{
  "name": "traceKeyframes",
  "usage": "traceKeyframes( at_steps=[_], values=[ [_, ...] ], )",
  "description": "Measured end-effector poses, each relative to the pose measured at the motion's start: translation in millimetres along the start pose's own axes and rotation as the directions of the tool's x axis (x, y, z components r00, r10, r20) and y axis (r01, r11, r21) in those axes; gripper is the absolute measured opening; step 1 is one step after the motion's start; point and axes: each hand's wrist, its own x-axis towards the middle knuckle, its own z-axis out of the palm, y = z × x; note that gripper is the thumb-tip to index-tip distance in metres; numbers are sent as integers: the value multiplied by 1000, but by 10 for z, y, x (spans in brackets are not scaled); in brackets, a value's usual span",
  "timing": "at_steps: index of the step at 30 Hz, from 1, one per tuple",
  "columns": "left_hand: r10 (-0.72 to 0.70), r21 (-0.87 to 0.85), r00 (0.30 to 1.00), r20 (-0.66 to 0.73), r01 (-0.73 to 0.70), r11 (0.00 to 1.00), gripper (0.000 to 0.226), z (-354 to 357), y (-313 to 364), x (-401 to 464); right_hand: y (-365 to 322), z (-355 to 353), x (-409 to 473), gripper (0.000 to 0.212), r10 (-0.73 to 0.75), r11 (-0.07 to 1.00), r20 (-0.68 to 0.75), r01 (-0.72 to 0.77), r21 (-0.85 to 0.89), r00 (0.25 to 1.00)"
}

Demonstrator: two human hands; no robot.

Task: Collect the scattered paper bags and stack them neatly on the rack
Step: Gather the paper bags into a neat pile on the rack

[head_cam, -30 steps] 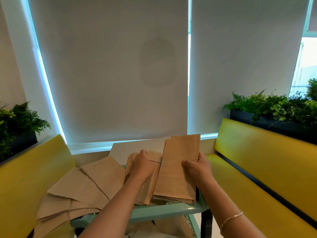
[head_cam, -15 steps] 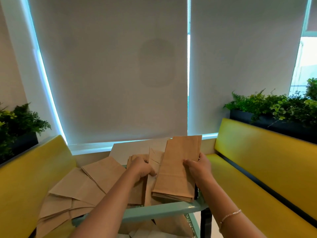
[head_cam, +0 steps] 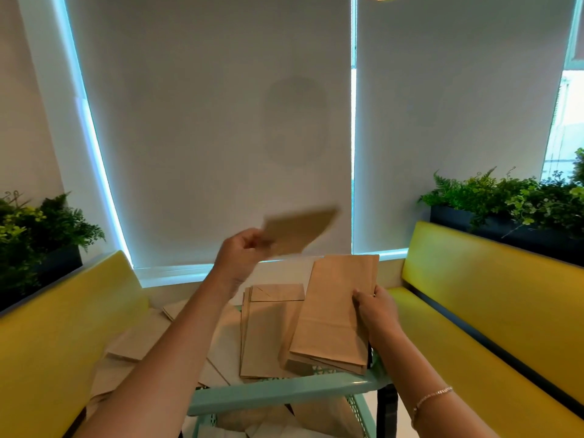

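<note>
From the head view, the lifted bag (head_cam: 298, 230), blurred and pinched by the left hand (head_cam: 241, 252) at its 9 o'clock end, could flap and land askew on the stack (head_cam: 335, 314), which the right hand (head_cam: 376, 311) grips at its 3 o'clock edge on the rack (head_cam: 284, 395). More flat brown bags (head_cam: 142, 336) lie scattered at 9 o'clock, creased and thin.
</note>
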Motion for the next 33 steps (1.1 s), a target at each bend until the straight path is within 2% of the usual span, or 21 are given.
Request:
traceKeyframes(
  at_steps=[2,4,6,12,14,16,19,21,22,24,26,29,33],
  values=[
    [34,219,998,54,-45,975,30,121,-180,-43,-10,-10,-5,23,-3,1000,-11,3,9,1000],
    [44,437,992,115,-90,895,39,233,-388,-69,-17,-19,-20,25,-2,999,-22,3,34,1000],
    [12,557,981,195,-121,821,46,321,-539,-110,-12,-20,-26,26,14,998,-30,-12,63,999],
    [-56,522,956,289,-109,846,48,409,-677,-167,-6,-22,-21,26,-23,998,65,19,62,998],
    [-72,511,947,313,-104,853,48,426,-702,-164,-5,-33,-45,33,-45,998,101,40,49,994],
    [-66,486,960,271,-77,870,33,447,-749,-146,13,-31,-41,40,-47,996,114,39,76,992],
    [-21,537,999,47,-7,844,49,420,-848,-29,26,-22,-18,30,-53,993,85,43,113,995],
    [-131,632,989,-62,141,762,55,353,-919,49,23,-17,-14,29,-59,989,58,51,139,997],
    [-207,698,973,-98,215,683,58,309,-964,76,25,-15,-13,28,-58,988,46,51,142,997],
    [-318,810,938,-134,289,510,70,232,-1043,74,30,-12,-18,29,-56,990,38,51,135,998],
    [-335,859,930,-153,292,420,76,203,-1092,72,31,-5,-17,32,-60,990,42,55,126,997],
    [-292,891,940,-178,280,358,78,204,-1093,94,25,-5,-8,33,-64,992,42,58,115,997],
    [-269,890,939,-216,302,340,79,223,-1064,71,30,-12,-10,34,-59,992,45,54,113,997]
  ],
)
